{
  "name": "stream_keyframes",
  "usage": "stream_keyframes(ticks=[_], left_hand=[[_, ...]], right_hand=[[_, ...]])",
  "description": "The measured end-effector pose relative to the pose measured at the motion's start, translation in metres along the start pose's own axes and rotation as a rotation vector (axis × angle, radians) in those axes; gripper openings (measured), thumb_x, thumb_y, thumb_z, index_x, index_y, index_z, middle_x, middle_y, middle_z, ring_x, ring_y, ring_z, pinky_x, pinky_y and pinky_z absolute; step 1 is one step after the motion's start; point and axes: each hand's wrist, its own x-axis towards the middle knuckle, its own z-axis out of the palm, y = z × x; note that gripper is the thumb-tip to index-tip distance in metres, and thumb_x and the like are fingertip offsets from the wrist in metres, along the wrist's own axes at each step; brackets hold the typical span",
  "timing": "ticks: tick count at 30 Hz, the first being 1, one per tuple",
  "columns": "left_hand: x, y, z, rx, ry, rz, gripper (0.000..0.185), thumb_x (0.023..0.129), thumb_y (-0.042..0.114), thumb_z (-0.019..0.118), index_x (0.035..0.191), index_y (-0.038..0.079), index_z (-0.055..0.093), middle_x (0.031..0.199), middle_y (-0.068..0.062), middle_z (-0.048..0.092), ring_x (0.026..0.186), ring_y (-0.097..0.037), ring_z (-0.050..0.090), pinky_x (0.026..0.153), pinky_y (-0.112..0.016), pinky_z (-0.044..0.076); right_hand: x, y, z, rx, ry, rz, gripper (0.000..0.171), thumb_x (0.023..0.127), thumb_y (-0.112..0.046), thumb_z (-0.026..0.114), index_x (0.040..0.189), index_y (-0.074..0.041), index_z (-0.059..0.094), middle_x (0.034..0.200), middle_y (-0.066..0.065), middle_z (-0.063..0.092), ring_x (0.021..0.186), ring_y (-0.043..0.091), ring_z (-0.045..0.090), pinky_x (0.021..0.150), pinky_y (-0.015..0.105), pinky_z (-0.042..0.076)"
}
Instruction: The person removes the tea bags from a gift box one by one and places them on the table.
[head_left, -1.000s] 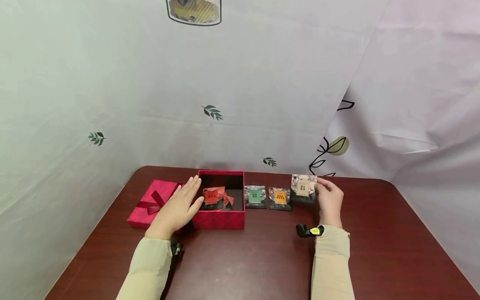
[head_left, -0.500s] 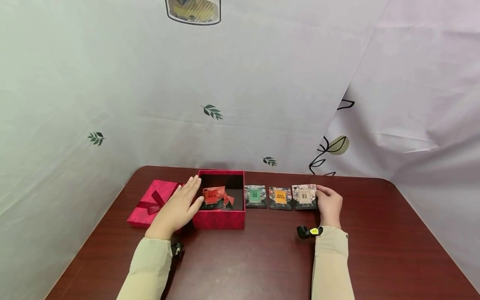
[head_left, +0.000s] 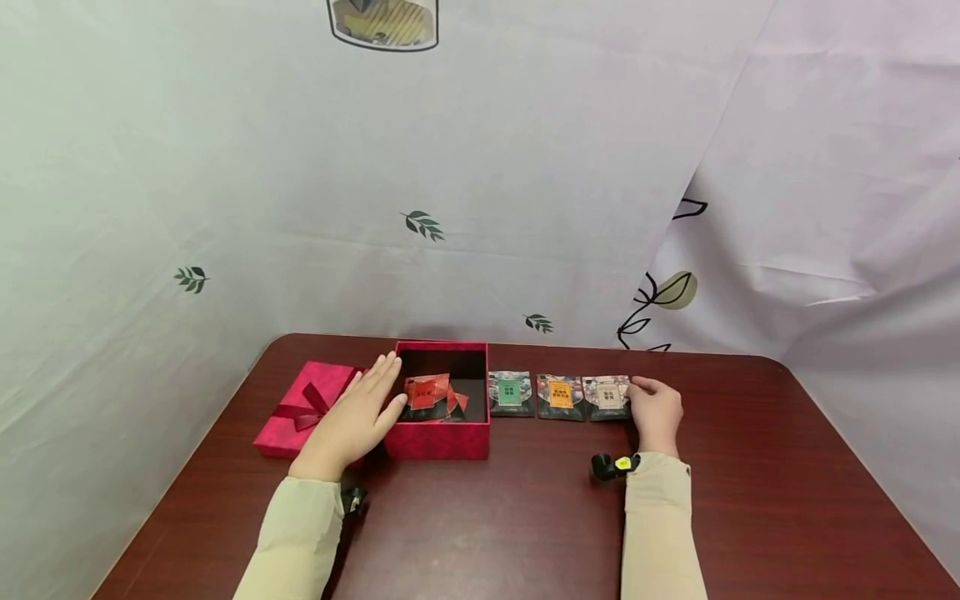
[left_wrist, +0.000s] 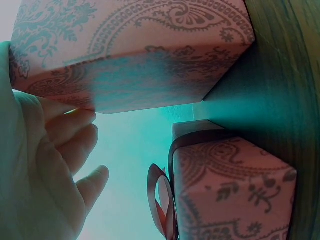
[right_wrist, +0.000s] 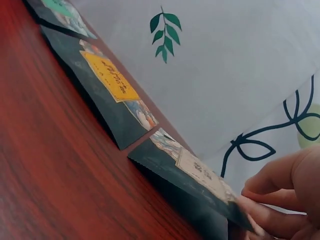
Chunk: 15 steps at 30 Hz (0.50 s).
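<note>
My right hand [head_left: 656, 414] pinches the right edge of a flat sachet with a beige label [head_left: 609, 397]. In the right wrist view that beige-label sachet [right_wrist: 192, 172] tilts slightly, its near edge off the table. Left of it, in a row, lie a sachet with an orange label [head_left: 561, 397] and one with a green label [head_left: 511, 393]. My left hand [head_left: 358, 417], fingers straight, rests against the left wall of a red gift box [head_left: 437, 440] with its top off. Inside the box lie red-label sachets [head_left: 427, 397], some partly hidden under the top one.
The red box lid [head_left: 296, 410] with a dark red ribbon bow lies left of the box, partly behind my left hand. All of this stands on a dark red-brown wooden table [head_left: 510, 517]. A pale curtain [head_left: 487, 183] with leaf prints hangs behind the table's far edge.
My right hand has brought the beige-label sachet down from a raised position to the table, in line with the other two. The left hand has stayed in place.
</note>
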Motion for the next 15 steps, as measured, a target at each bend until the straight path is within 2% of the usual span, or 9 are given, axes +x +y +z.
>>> stream_keyframes(ticks=[3, 5, 7, 12, 15], left_hand=[[0.0, 0.0, 0.0, 0.004, 0.001, 0.001, 0.063, 0.106, 0.035, 0.049, 0.156, -0.002, 0.035, 0.164, -0.018, 0.027, 0.152, -0.035, 0.023, 0.121, -0.059, 0.02], [0.0, 0.0, 0.0, 0.004, 0.002, -0.001, 0.063, 0.106, 0.034, 0.05, 0.156, -0.002, 0.035, 0.164, -0.018, 0.027, 0.152, -0.036, 0.023, 0.121, -0.059, 0.02], [0.0, 0.0, 0.0, 0.003, 0.001, -0.003, 0.063, 0.106, 0.033, 0.051, 0.156, -0.002, 0.035, 0.164, -0.018, 0.027, 0.152, -0.036, 0.023, 0.121, -0.059, 0.02], [0.001, 0.0, 0.0, 0.001, -0.01, -0.014, 0.064, 0.105, 0.031, 0.053, 0.156, -0.002, 0.033, 0.165, -0.018, 0.026, 0.152, -0.037, 0.023, 0.121, -0.06, 0.019], [0.002, 0.0, 0.0, -0.004, -0.02, -0.021, 0.065, 0.105, 0.032, 0.053, 0.157, -0.001, 0.033, 0.165, -0.018, 0.026, 0.153, -0.036, 0.022, 0.121, -0.059, 0.018]], right_hand=[[-0.001, -0.003, -0.001, -0.006, -0.019, -0.011, 0.033, 0.097, -0.013, 0.056, 0.121, 0.004, 0.071, 0.125, 0.029, 0.064, 0.12, 0.043, 0.055, 0.097, 0.054, 0.046], [-0.001, -0.006, -0.003, -0.003, -0.026, -0.014, 0.033, 0.099, -0.015, 0.054, 0.122, 0.003, 0.07, 0.128, 0.027, 0.063, 0.123, 0.043, 0.053, 0.099, 0.054, 0.045], [-0.003, -0.012, -0.003, 0.035, -0.038, -0.012, 0.033, 0.101, -0.015, 0.053, 0.123, 0.002, 0.07, 0.126, 0.026, 0.064, 0.119, 0.041, 0.057, 0.094, 0.049, 0.049], [-0.011, -0.034, -0.002, 0.185, -0.098, -0.012, 0.031, 0.103, -0.014, 0.052, 0.123, 0.002, 0.069, 0.112, 0.021, 0.072, 0.1, 0.031, 0.07, 0.076, 0.029, 0.057], [-0.017, -0.049, 0.001, 0.252, -0.157, -0.023, 0.03, 0.103, -0.013, 0.053, 0.123, 0.002, 0.069, 0.11, 0.018, 0.072, 0.097, 0.026, 0.07, 0.079, 0.029, 0.059]])
